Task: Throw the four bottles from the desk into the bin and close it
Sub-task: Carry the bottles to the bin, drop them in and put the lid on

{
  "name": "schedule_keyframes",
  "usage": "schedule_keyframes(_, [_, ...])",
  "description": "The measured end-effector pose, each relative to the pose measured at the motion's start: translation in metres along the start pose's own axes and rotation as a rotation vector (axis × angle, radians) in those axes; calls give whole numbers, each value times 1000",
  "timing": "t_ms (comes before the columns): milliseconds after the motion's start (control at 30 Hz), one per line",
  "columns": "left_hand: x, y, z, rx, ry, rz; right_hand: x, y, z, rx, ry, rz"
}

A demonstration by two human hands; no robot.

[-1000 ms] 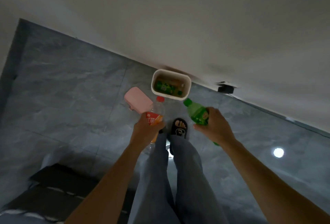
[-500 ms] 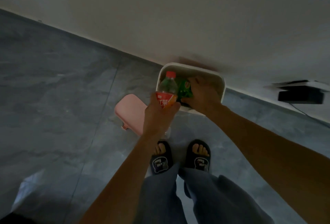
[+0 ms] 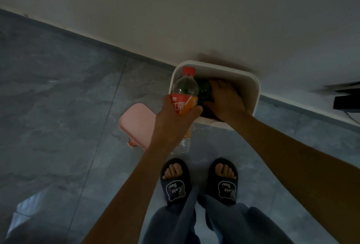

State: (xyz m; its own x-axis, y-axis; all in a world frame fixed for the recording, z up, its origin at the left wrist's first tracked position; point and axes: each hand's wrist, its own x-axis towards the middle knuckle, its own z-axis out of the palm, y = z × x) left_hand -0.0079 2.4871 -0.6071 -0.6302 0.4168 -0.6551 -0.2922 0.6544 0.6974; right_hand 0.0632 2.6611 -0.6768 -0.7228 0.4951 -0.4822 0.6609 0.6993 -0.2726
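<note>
A white bin [image 3: 251, 82] stands open on the floor against the wall. My left hand [image 3: 173, 121] grips a clear bottle with a red cap and an orange label [image 3: 185, 91], held upright over the bin's left rim. My right hand [image 3: 224, 97] reaches down inside the bin, its fingers around a green bottle [image 3: 204, 92] that is partly hidden by the hand. Other contents of the bin are too dark to make out.
The pink bin lid [image 3: 138, 125] lies on the grey tiled floor just left of the bin. My feet in dark slippers [image 3: 200, 181] stand right in front of it. A black device [image 3: 346, 97] sits by the wall at the right.
I have leaned closer to the bin. My right hand has pushed the green bottle deeper into the bin, and my left hand has held the red-capped bottle at the rim.
</note>
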Motion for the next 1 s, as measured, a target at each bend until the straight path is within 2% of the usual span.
schedule_keyframes(100, [-3,15,-4,1,-50,-12,-33,4,-13,38,34,4])
schedule_keyframes(200, [0,41,-6,152,-109,123,-78,14,-27,70,-2,-43])
schedule_keyframes(267, [7,59,-5,373,-145,287,-100,19,-33,40,-24,-109])
schedule_keyframes(367, [17,79,9,851,-93,565,-112,23,-34,-50,-11,-178])
schedule_keyframes(567, [39,74,47,1372,-114,652,-111,29,-17,-143,45,-166])
schedule_keyframes(633, [45,70,59,1403,-154,684,-114,31,-11,-133,98,-180])
schedule_keyframes(733, [52,58,73,1307,-261,630,-116,34,-4,-111,180,-247])
schedule_keyframes(867, [63,37,67,1313,-323,555,-115,37,1,-77,179,-234])
schedule_keyframes(1000, [71,32,58,1181,-424,513,-114,38,2,-85,181,-243])
